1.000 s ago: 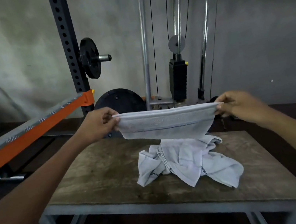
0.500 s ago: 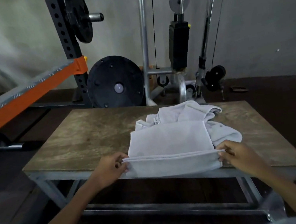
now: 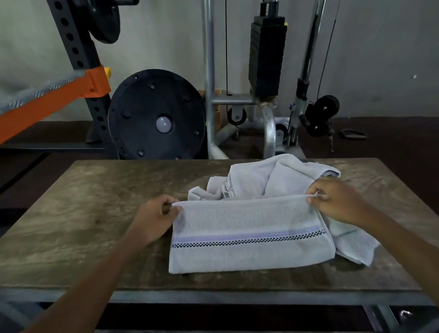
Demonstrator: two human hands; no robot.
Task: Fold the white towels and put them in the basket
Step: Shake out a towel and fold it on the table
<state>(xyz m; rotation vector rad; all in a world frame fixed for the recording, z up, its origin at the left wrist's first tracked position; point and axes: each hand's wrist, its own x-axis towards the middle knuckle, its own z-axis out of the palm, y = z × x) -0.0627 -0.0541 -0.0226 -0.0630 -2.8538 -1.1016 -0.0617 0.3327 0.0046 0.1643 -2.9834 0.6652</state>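
Both forearms reach in from the near edge of the bench [image 3: 77, 217]. Between the hands lies the folded towel [image 3: 249, 236], flat on the wood, stripe band up, with its doubled near edge toward the person.

Left hand [image 3: 155, 222]: thumb and fingers curled, pinching the towel's far-left corner. Right hand [image 3: 333, 200]: same pinch on the far-right corner. Both corners sit low, at or just above the cloth. Likely reason: holding the two ends keeps the far edge straight, so the layer lands square on the one below. The fold looks nearly laid, with the corners not yet let go.

Under the right hand and to its outer side, a loose flap of the crumpled towel [image 3: 266, 179] sticks out from beneath the folded one. The rest of it is bunched just beyond both hands, touching the far edge. It looks unfolded and probably comes next.

No basket in view, so I can't tell where the folded piece goes.

Well beyond the hands: black weight plate [image 3: 156, 118], orange bar [image 3: 18, 117] beyond the left hand, weight stack [image 3: 267, 58] beyond the right.
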